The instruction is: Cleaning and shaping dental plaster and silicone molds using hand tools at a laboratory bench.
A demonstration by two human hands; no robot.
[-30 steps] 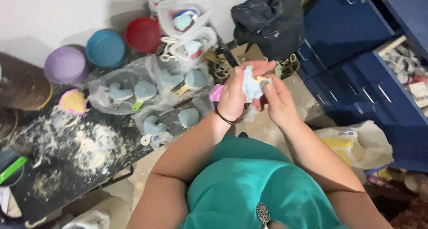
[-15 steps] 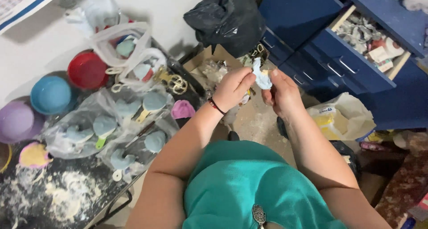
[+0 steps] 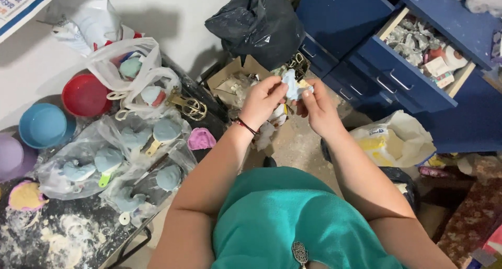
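Note:
My left hand [image 3: 262, 101] and my right hand [image 3: 315, 105] are raised together in front of me, both gripping a small pale-blue mould [image 3: 291, 86] with a yellowish piece showing at its right side. A dark band circles my left wrist. Both hands hover above an open cardboard box [image 3: 232, 83] of small pieces on the floor. To the left, clear plastic bags [image 3: 112, 159] hold several more pale-blue moulds.
Red [image 3: 83, 95], blue [image 3: 44, 125] and purple [image 3: 9, 156] bowls sit at the left by a powder-dusted dark surface [image 3: 57, 237]. A black rubbish bag [image 3: 256, 23] stands behind the box. A blue cabinet has an open drawer [image 3: 418, 54] of white casts. A white sack [image 3: 392, 141] lies at the right.
The view has swung to the right, bringing the cabinet drawer closer to the middle. Both hands stay together on the pale-blue mould, working it with the fingers.

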